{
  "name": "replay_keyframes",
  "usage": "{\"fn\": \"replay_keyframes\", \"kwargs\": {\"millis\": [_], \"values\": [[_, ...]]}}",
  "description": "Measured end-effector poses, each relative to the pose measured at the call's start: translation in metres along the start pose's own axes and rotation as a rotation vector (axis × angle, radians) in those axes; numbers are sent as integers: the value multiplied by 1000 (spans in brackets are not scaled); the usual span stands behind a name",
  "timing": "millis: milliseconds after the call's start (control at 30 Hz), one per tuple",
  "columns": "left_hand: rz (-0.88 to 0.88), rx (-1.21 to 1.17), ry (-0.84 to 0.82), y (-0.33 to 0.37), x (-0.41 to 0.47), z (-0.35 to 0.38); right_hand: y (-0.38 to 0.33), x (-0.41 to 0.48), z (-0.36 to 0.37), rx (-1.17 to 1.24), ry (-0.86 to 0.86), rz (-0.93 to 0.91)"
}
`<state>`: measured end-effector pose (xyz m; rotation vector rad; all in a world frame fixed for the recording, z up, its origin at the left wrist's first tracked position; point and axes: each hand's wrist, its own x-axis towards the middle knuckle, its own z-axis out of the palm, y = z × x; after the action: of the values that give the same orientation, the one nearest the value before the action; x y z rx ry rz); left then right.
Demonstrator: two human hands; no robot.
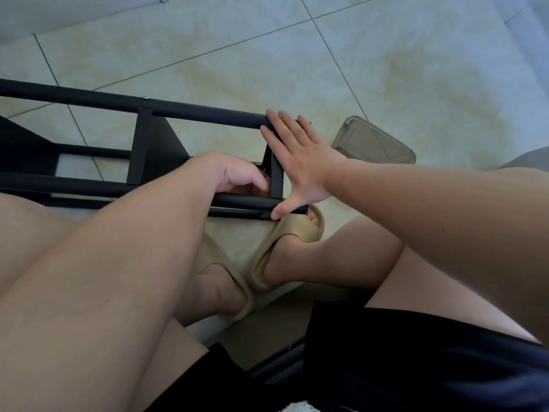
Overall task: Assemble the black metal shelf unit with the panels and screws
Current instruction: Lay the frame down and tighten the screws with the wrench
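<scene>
Black shelf unit (178, 110) lies on its side on the tiled floor (297, 55) before the seated person, long tubes running left-right, w/ its end panel (276, 176) right at the hands. R hand (300, 165) is spread flat outside that panel, fingers straight, thumb at the lower tube's end. L hand (234, 173) is nearer the joint, tucked inside the frame just left of the panel, grip curled but can't tell if it pinches anything. No labels or writing legible; a smoky plastic tub (374, 144) sits just right of the frame end.
</scene>
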<state>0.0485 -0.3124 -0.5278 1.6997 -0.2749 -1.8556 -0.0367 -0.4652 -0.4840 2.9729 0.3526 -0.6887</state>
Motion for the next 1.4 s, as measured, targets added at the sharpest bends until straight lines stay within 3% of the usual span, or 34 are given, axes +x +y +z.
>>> {"fn": "replay_keyframes", "kwargs": {"millis": [433,767,1067,1200,1400], "values": [[32,-60,-35,-3,5,-1,0,2,3,10,10,-11],[-24,106,58,-1,1,3,-2,0,2,7,2,-3],[22,19,72,-6,0,2,-5,-2,3,12,1,3],[-18,91,119,-6,1,3,-5,-1,3,15,3,1],[-9,77,69,-8,0,1,-8,-3,5,10,12,3]]}}
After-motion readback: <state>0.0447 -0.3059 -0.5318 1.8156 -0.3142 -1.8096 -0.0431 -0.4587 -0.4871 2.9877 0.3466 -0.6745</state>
